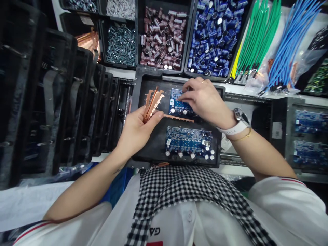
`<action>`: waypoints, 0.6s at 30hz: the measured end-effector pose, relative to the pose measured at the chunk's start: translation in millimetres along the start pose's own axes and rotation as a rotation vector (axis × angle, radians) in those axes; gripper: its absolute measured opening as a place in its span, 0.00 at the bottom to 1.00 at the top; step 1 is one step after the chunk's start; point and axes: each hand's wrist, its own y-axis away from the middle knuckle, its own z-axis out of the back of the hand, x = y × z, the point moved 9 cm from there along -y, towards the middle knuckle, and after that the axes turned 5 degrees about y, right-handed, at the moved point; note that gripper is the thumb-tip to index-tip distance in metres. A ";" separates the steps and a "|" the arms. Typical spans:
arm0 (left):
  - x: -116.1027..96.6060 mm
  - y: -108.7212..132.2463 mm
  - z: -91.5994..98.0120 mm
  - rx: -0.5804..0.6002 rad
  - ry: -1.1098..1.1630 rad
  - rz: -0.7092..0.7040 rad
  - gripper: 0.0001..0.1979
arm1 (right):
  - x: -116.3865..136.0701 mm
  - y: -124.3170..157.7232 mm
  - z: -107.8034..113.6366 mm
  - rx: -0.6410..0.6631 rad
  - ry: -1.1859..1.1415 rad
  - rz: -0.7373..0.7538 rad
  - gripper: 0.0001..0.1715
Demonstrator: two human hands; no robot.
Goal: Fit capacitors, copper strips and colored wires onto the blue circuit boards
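My left hand (139,128) is closed around a fanned bundle of toothed copper strips (153,102), over the left part of a black tray (151,150). One more copper strip (179,118) reaches right from my left thumb, below the upper board; whether the thumb grips it I cannot tell. My right hand (202,97) is over the upper blue circuit board (175,102), with thumb and fingers bent together at its surface. Anything between those fingertips is hidden, as is the board's right part. A second blue circuit board (189,140) lies nearer my body.
Bins of brownish capacitors (164,41), blue capacitors (215,37) and small screws (120,44) line the back. Green wires (261,37) and blue wires (287,51) lie back right. Black trays (64,89) stand in a row at left. Another tray with boards (282,133) is at right.
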 end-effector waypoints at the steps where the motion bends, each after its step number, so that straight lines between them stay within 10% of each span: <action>1: -3.1 -0.1 0.7 -0.025 -0.023 -0.020 0.07 | 9.8 1.8 6.7 0.017 -0.078 0.019 0.11; 5: -5.4 -1.7 -5.7 -0.018 0.001 -0.023 0.07 | 35.8 14.7 19.0 0.091 -0.290 0.063 0.11; 11: 31.5 1.9 -23.9 0.160 0.278 0.284 0.10 | 3.0 25.7 2.4 0.011 0.052 -0.047 0.13; 18: 32.0 8.6 -17.8 0.151 0.238 0.247 0.13 | -7.6 22.5 -25.9 0.049 0.166 0.006 0.14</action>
